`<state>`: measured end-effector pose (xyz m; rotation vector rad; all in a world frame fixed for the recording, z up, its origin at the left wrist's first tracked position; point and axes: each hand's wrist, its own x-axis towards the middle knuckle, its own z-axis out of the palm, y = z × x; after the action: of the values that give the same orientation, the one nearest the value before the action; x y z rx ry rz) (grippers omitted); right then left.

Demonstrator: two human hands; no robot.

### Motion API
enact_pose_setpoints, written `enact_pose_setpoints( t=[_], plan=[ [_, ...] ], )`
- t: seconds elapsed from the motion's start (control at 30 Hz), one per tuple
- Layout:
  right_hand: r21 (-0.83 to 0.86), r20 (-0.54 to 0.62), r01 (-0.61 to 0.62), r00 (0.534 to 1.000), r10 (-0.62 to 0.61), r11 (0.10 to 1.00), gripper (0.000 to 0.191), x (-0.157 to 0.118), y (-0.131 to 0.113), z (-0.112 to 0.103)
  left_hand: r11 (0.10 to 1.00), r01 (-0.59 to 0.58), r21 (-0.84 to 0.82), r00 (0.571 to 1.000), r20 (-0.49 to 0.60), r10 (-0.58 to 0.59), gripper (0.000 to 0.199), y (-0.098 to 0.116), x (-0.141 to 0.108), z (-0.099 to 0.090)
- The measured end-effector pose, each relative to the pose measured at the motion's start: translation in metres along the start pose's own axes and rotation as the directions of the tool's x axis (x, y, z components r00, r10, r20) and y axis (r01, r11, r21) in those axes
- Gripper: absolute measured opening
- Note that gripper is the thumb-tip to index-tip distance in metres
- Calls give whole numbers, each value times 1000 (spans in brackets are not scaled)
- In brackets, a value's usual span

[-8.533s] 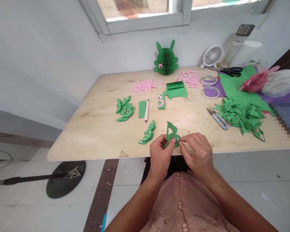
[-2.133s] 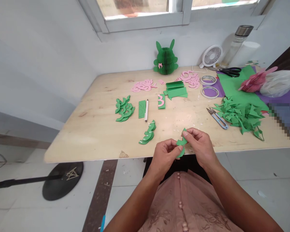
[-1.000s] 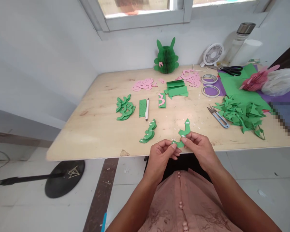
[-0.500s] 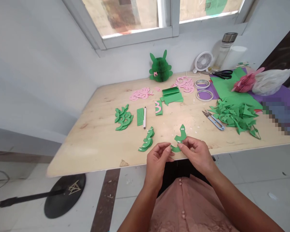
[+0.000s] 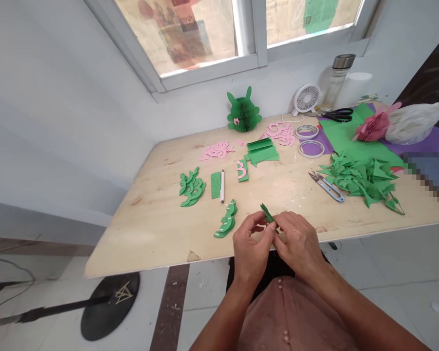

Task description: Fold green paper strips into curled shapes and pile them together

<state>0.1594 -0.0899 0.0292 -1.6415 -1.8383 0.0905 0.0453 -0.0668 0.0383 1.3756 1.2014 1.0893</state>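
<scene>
A green paper piece, folded and seen nearly edge-on, sticks up between my two hands at the table's front edge. My left hand pinches it from the left with thumb and fingers. From the right, my right hand has its fingers closed on the same piece, and the fingertips of both hands meet. Part of the paper is hidden by the fingers. Left of my hands lies a stack of curved green pieces with small white strips on them.
Behind are a pen, more green pieces, pink cutouts, a green honeycomb paper figure and tape rolls. Thread snips lie beside green scraps on the right.
The curved green piece, earlier spread open between my hands, is now folded and upright. My hands have come together, and the camera view has shifted slightly.
</scene>
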Motion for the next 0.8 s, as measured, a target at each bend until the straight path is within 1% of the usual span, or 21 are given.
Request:
enact_pose_setpoints(
  t=[0.07, 0.17, 0.3, 0.4, 0.57, 0.8],
  plan=[
    [75, 34, -43, 999, 41, 996, 15, 1, 0, -1, 994, 56, -95, 998, 26, -53, 22, -3, 2, -1],
    [215, 92, -129, 989, 112, 968, 10, 2, 0, -3, 958, 153, -242, 988, 56, -143, 25, -3, 6, -3],
    [322, 112, -173, 983, 143, 931, 10, 3, 0, -5, 910, 241, -338, 970, 86, -225, 26, 1, 10, -6],
    [403, 135, -214, 976, 173, 890, 15, 4, 1, -6, 899, 250, -359, 968, 68, -242, 25, 2, 11, -6],
    [532, 222, -308, 950, 221, 789, 23, 6, 3, -4, 897, 238, -373, 971, 73, -228, 22, 1, 11, -7],
    [580, 327, -452, 891, 315, 678, 20, 8, 1, -1, 887, 251, -388, 967, 67, -245, 24, 0, 11, -8]
  ],
)
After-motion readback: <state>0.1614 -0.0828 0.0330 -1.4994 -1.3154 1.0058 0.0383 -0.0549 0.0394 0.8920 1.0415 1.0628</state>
